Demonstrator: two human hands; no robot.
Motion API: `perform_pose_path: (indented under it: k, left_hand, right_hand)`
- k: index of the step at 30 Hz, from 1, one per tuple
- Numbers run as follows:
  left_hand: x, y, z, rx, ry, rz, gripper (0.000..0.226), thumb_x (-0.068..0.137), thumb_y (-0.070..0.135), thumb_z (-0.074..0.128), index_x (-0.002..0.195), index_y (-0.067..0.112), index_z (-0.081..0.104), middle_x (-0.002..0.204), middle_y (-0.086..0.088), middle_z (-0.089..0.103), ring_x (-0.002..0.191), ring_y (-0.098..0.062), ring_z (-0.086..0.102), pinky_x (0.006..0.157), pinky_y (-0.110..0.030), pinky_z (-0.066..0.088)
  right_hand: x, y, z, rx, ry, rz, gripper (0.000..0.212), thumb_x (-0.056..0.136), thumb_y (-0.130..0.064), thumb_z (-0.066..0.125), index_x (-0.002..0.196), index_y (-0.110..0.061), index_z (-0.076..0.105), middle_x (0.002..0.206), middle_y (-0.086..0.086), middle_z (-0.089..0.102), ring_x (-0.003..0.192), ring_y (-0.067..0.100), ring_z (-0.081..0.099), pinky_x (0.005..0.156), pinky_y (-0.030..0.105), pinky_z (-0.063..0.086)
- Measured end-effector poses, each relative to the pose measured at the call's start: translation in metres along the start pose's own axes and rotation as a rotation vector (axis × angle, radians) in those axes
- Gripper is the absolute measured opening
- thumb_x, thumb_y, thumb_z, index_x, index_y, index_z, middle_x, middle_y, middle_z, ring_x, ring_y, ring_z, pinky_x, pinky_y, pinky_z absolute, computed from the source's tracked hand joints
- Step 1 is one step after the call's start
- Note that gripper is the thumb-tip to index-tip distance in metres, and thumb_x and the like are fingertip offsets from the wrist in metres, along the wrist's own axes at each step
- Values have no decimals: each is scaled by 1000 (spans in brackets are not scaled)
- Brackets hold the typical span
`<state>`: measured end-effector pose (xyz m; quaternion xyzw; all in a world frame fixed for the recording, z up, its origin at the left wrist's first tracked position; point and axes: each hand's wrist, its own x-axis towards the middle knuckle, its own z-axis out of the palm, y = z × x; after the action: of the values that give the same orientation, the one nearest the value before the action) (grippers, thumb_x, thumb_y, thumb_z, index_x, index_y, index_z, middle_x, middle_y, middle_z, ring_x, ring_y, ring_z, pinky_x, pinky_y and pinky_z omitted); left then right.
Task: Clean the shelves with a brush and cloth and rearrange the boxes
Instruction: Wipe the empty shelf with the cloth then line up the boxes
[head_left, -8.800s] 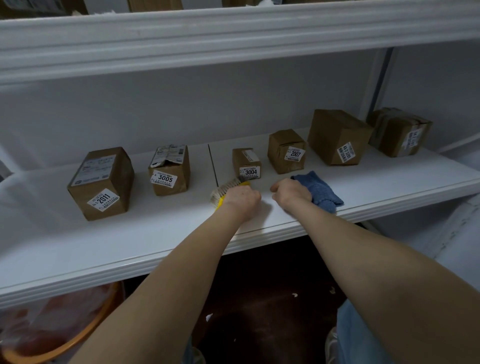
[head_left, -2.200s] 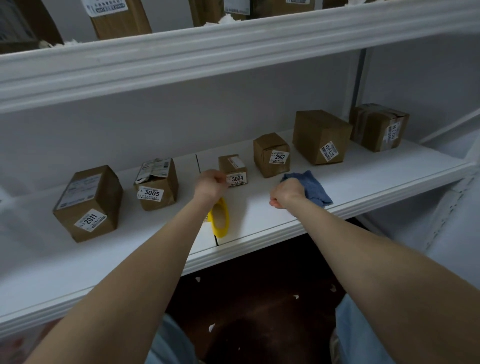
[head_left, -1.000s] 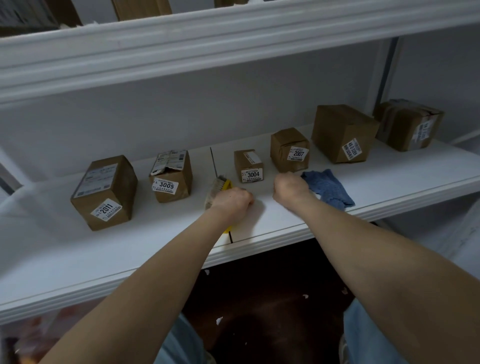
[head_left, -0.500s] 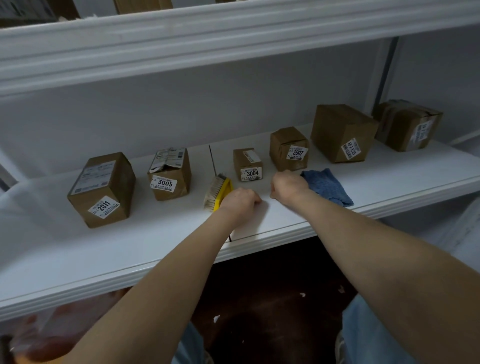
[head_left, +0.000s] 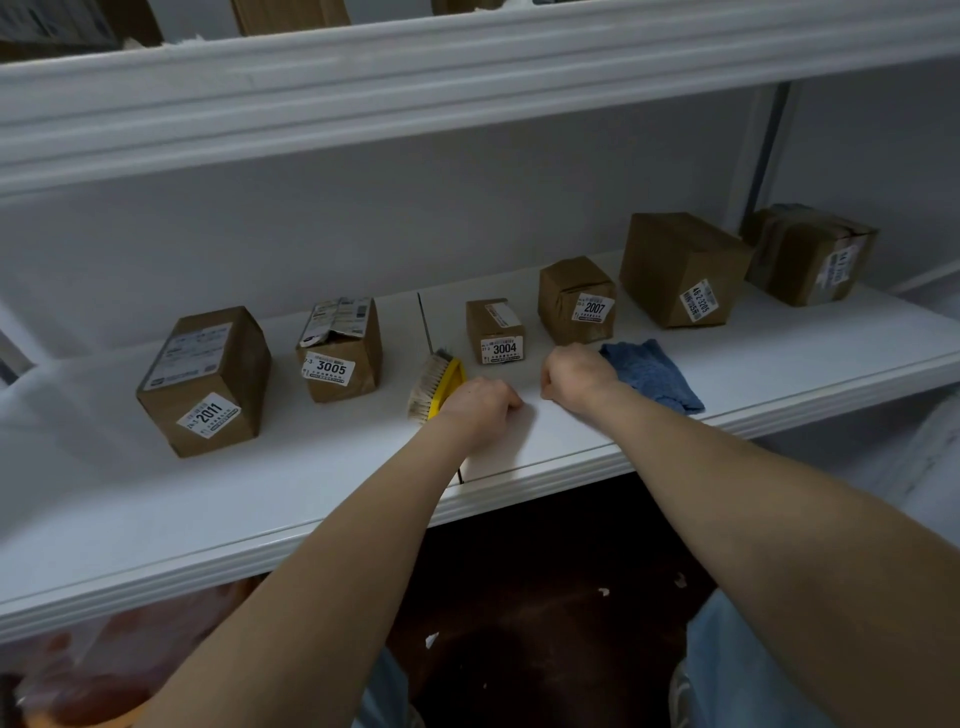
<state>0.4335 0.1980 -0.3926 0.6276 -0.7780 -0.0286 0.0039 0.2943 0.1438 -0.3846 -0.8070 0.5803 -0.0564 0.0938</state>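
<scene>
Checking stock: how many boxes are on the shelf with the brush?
6, left to right: 2011, 3005, 3004, 2007, a bigger box, a taped one far right. More boxes partly show on the shelf above.

the white shelf (head_left: 260, 493) carries six brown cardboard boxes in a loose row, each bearing a white label: box 2011 (head_left: 205, 382) at the left; box 3005 (head_left: 340, 351) beside it, crumpled labels on top; small box 3004 (head_left: 494, 331) just past the shelf seam; box 2007 (head_left: 576, 300) behind and right of it; then a larger box (head_left: 680, 270) and a taped box (head_left: 808, 254) at the far right. the brush (head_left: 435, 383), yellow-backed with pale bristles, is tipped on its side just left of box 3004, bristles facing left, gripped by the left hand (head_left: 480, 410); the blue cloth (head_left: 652, 375) lies crumpled near the front edge, its left end under the curled right hand (head_left: 574, 378).
</scene>
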Motion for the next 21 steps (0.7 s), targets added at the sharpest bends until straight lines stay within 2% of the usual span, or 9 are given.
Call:
perform_pose_path:
  k: [4,8,13,21]
  left_hand:
    - [0,-1,0,-6,4,3,37,96,14,43,129,21,59,133,-4,58,123,-25,50,103,-31,40]
    - [-1,-1,-1,-10,3,9,38,95,12,43,129,20,58,133,-4,57,123,-25,50,102,-30,40]
    - [-1,-5,-3,-14,-9,-6,38,96,13,42,129,19,58,135,-4,55,125,-23,48,105,-29,38]
    - [1,1,-5,-24,-2,18,34,95,15,44,123,19,64,128,-4,61,119,-24,53,100,-31,43]
  right_hand:
    - [-2,-2,2,-81,29,-35,27,93,-11,55,119,-9,63,118,16,62,109,32,59,85,32,48]
    - [-6,2,2,-62,42,-29,28,91,-3,51,116,-4,63,115,18,62,106,34,60,82,32,49]
    - [-4,6,-3,43,0,-13,28,86,-23,68,107,-6,71,106,13,68,100,29,63,83,30,51]
    - [-4,7,2,-8,68,-7,25,92,-13,56,114,-6,67,113,16,66,104,32,62,84,33,52]
